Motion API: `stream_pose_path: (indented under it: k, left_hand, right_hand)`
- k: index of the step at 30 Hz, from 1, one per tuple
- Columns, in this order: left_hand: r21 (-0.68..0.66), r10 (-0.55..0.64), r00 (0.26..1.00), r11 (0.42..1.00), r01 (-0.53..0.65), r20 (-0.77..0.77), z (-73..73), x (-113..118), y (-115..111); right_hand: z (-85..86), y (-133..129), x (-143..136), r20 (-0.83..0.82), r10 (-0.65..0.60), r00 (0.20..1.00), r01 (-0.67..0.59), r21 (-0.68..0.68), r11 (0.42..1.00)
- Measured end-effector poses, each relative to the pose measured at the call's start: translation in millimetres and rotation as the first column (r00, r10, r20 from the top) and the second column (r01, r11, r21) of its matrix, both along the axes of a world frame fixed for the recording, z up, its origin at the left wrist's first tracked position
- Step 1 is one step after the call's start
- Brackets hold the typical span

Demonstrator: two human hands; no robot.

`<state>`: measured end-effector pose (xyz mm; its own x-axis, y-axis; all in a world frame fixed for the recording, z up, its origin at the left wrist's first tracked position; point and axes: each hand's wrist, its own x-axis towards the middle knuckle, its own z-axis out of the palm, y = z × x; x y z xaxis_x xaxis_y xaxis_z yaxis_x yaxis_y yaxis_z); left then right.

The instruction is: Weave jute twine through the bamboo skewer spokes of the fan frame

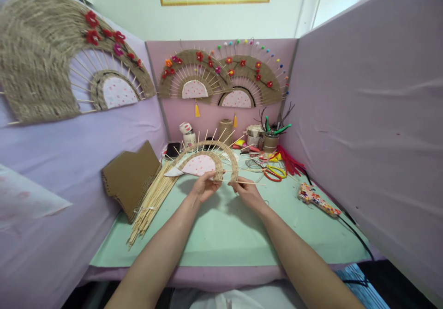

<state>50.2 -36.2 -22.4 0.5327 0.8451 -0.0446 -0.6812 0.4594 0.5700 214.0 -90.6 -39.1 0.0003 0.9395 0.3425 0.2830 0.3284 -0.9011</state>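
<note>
A half-round fan frame [234,160] of thin wooden sticks, with twine wound in two arcs, is held up above the table. Its inner half-disc of pink spotted cloth [199,165] faces me. My left hand [205,186] is closed on the lower edge by the inner arc, with its thumb in front. My right hand [246,190] pinches the right end of the outer twine arc, where a stick juts out to the right. Part of the fingers behind the frame is hidden. A white pointed scrap [173,172] shows at the fan's left end.
Left lie a bundle of sticks [152,202] and brown cardboard [129,175]. At the back stand a twine spool [226,131] and a pot with green-handled pliers [271,141]. Scissors [273,174] and a corded glue gun [318,200] lie right. Finished fans [256,69] hang behind.
</note>
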Motion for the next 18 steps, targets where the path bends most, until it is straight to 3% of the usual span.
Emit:
stream_pose_path:
  k: [4, 10, 18]
  left_hand:
    - [-0.026, -0.028, 1.0, 0.999, 0.028, -0.013, 2.0, -6, -1]
    - [0.015, -0.023, 0.983, 1.0, 0.026, -0.182, 4.4, -12, -1]
    - [0.03, 0.133, 0.956, 0.991, -0.13, -0.261, 7.7, -19, 8]
  right_hand:
    - [-3.1, 3, 5, 0.055, -0.028, 0.998, 0.024, 0.069, 0.997]
    - [-5.0, 10, 20, 0.149, -0.135, 0.98, 0.107, 0.182, 0.977]
    - [-7.1, 16, 35, 0.142, -0.197, 0.97, 0.166, 0.202, 0.965]
